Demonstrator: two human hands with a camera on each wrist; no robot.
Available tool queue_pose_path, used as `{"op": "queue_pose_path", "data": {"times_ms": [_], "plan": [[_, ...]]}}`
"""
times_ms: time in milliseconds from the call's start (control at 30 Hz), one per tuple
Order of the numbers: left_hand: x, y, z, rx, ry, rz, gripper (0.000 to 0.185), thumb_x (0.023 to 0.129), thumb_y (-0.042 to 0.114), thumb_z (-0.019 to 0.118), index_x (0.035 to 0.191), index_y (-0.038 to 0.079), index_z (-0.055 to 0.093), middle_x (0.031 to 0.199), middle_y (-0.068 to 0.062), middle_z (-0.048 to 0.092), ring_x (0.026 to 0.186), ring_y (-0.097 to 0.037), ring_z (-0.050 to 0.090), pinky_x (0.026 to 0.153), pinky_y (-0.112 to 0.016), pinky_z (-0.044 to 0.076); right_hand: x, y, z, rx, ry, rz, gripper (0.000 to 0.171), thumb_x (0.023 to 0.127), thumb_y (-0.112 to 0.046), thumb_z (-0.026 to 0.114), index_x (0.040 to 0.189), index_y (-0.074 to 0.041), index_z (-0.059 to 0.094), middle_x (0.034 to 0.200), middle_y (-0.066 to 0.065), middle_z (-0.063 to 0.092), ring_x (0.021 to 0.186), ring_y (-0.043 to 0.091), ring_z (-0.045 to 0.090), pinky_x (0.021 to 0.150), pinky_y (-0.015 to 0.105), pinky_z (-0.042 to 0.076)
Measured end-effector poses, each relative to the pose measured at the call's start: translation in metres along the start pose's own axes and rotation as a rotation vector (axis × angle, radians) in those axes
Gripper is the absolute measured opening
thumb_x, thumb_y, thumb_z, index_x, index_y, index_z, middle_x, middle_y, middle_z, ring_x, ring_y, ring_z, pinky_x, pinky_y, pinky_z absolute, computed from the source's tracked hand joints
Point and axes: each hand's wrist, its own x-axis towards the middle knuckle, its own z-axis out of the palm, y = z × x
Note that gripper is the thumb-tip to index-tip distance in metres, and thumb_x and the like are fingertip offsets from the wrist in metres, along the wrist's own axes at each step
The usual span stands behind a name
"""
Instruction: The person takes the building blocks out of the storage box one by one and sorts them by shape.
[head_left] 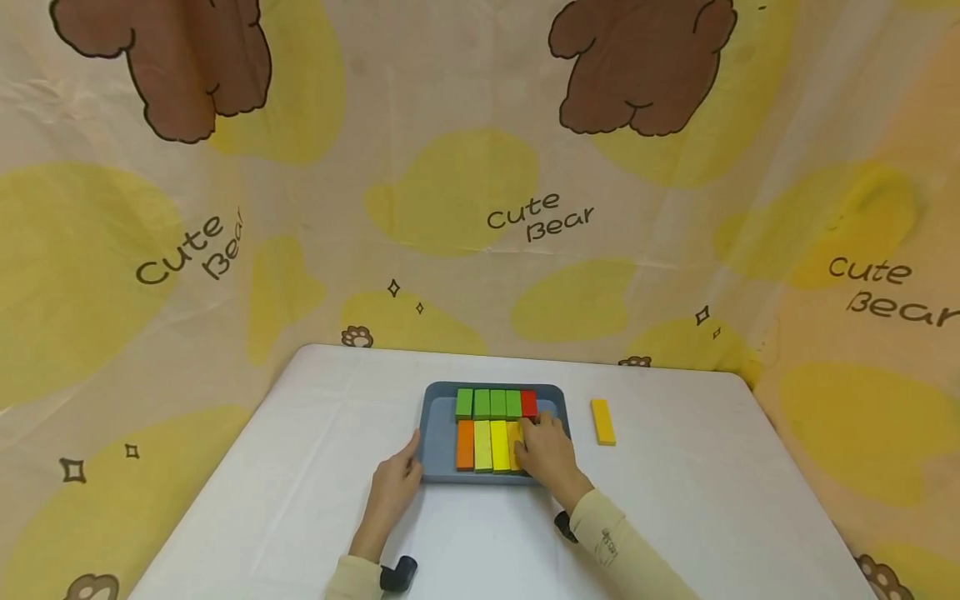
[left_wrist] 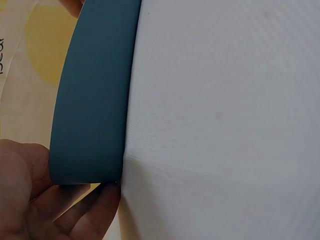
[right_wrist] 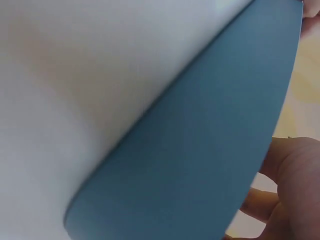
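A blue-grey tray [head_left: 438, 450] lies on the table with coloured wooden blocks in two rows. Green blocks [head_left: 482, 404] and a red block [head_left: 529, 403] form the far row. The near row has an orange block [head_left: 466, 444], a pale yellow block [head_left: 483, 446], a bright yellow block [head_left: 500, 446] and an amber block [head_left: 513, 437]. My left hand [head_left: 397, 487] grips the tray at its near left corner, fingers bent about the corner in the left wrist view. Inside the tray, my right hand [head_left: 551, 454] pinches the amber block at the row's right end, partly covering it.
One more amber-yellow block [head_left: 603, 422] lies alone on the white table [head_left: 675, 500], right of the tray. Behind the table hangs a patterned cloth [head_left: 450, 192]. A black wrist device [head_left: 399, 575] sits beside the left sleeve.
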Motion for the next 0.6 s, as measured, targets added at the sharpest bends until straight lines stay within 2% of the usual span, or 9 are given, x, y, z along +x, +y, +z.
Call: {"op": "queue_pose_path", "data": {"times_ms": [233, 600], "plan": [[-0.0018, 0.0004, -0.0008, 0.002, 0.007, 0.014, 0.051, 0.090, 0.004, 0.053, 0.141, 0.002, 0.051, 0.057, 0.007, 0.032, 0.050, -0.006, 0.025, 0.047, -0.022, 0.027, -0.0008, -0.0046, 0.0087, 0.011, -0.031, 0.023, 0.038, 0.087, -0.026, 0.071, 0.119, -0.005, 0.067, 0.110, 0.021, 0.060, 0.093, 0.032, 0.056, 0.078, 0.045, 0.054], [-0.0011, -0.0004, -0.0005, -0.003, -0.002, 0.006, 0.051, 0.090, 0.003, 0.053, 0.141, 0.002, 0.051, 0.057, 0.007, 0.033, 0.049, -0.004, 0.025, 0.047, -0.021, 0.027, 0.0032, -0.0058, 0.0042, 0.032, -0.090, 0.033, 0.036, 0.087, -0.022, 0.070, 0.120, -0.006, 0.067, 0.105, 0.019, 0.065, 0.083, 0.027, 0.056, 0.077, 0.043, 0.054]]}}
